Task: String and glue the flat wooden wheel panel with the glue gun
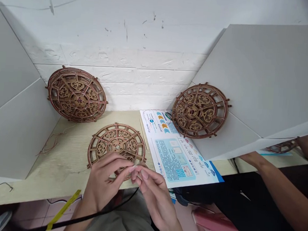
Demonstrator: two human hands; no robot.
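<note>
A round laser-cut wooden fretwork wheel point(117, 146), wound with copper wire around its rim, lies flat on the pale wooden table point(66, 165). My left hand point(104, 180) rests over its near edge, fingers curled on the rim. Beside it, my right hand point(150, 196) brings its fingertips to the same edge, pinching close to my left fingers. Whatever lies between the fingertips is hidden or too thin to make out. Two similar wheels point(77, 95) point(200, 111) lean upright against the wall and a board. Farther right, a printed instruction sheet point(175, 148) lies under the right wheel.
White partition boards point(11, 84) point(261, 84) flank the table before a white brick wall point(120, 74). A thin wooden stick point(143, 134) and loose copper wire point(53, 143) lie on the table. A co-worker's arms point(278, 184) reach in at right, near another wheel point(282, 146).
</note>
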